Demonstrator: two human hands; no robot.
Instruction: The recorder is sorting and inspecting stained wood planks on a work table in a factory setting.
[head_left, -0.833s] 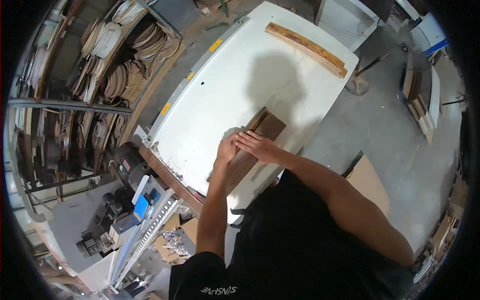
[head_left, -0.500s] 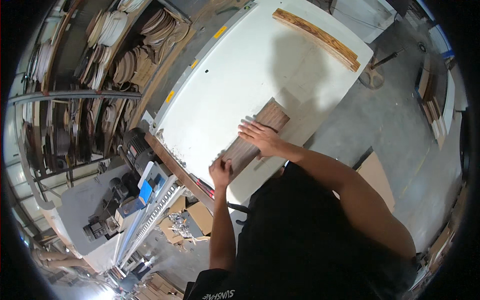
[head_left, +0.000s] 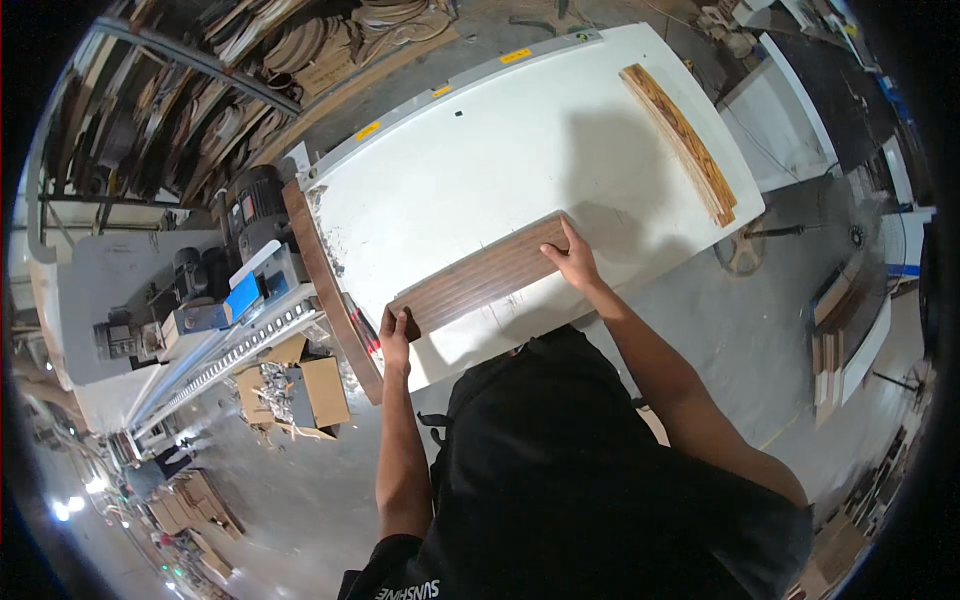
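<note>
A dark brown wooden board (head_left: 487, 272) with straight grain lies across the near part of the white table (head_left: 440, 190). My left hand (head_left: 397, 338) grips its left end, thumb on the upper face and fingers curled over the edge. At the opposite end, my right hand (head_left: 573, 256) holds the board with its thumb on top near the edge; part of its fingers is hidden. Farther off at the right, a curved strip of light and dark streaked wood (head_left: 685, 140) rests on the tabletop, touched by neither hand.
Red-handled tools (head_left: 362, 325) lie by the table's left edge, next to a brown wooden rail (head_left: 325, 290). Left of that stands a machine with a motor (head_left: 258, 205). An open cardboard box (head_left: 325, 390) holds scraps. Shelves of curved wood pieces (head_left: 330, 40) line the back left.
My right hand has slid from the board's middle face to its right end. The board has turned more crosswise, and the whole view has rotated.
</note>
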